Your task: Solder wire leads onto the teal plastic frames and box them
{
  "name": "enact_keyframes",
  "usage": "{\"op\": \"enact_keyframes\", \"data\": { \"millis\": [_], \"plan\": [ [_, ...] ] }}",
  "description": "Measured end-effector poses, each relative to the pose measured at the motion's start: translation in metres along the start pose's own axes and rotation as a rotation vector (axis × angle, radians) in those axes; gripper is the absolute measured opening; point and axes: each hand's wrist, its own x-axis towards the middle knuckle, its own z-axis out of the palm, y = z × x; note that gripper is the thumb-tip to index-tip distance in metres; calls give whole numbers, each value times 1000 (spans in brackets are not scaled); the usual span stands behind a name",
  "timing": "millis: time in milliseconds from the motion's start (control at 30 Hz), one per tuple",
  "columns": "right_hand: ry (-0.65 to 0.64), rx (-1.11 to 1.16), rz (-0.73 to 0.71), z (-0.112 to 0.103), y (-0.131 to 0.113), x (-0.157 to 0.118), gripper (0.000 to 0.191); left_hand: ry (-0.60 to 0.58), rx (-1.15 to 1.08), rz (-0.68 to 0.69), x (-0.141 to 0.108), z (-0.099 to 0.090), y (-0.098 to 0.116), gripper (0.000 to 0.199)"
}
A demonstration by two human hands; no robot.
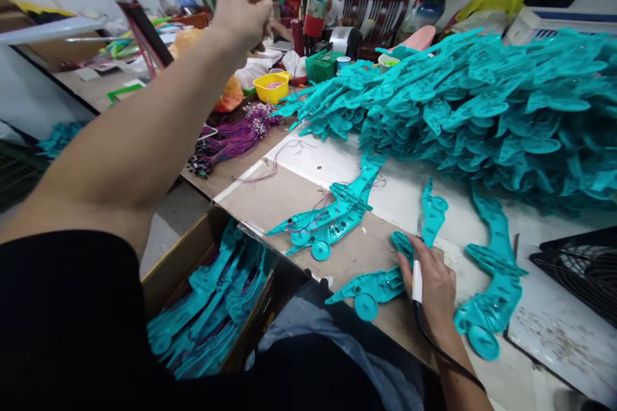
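My left hand [241, 11] is raised high over the far left side of the table, fingers pinched together; whatever is between them, if anything, cannot be made out. My right hand [436, 279] rests low over the table, closed around a soldering iron [417, 282] with a white handle, its tip pointing away from me. Under and beside that hand lies a teal plastic part [378, 286] with a round disc. Close by are a small teal piece [434, 212], a longer teal part [496, 250] to the right, and teal parts with thin wires [337, 218] to the left.
A large heap of teal parts [482, 96] fills the back right. Purple wire bundles [236, 135] lie near a yellow basket [271, 87]. Below the table edge, a cardboard box [178, 263] holds more teal parts. A black fan-like grille [583, 263] stands right. Two people sit farther back.
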Motion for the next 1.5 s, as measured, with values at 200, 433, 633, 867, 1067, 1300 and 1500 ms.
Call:
{"op": "enact_keyframes", "data": {
  "millis": [200,433,633,867,1067,1300,1500],
  "plan": [
    [197,272,163,-39,-7,15,33,-237,-277,93,-83,39,54,12],
    [394,849,104,-98,-43,77,53,-565,-777,-42,-167,103,80,14],
    [-23,1393,297,-111,-48,55,42,-752,-882,-185,-208,138,62,20],
    [4,921,205,-139,22,50,30,-910,-761,-340,-240,157,6,30],
    [-52,448,-141,-65,38,114,18,-871,-678,-504,-270,205,-31,31],
    [17,910,278,-32,27,43,28,-683,-771,-704,-275,234,-59,41],
    [12,1060,451,-33,10,1,34,-747,-694,-683,-279,237,-61,39]
  ]
}}
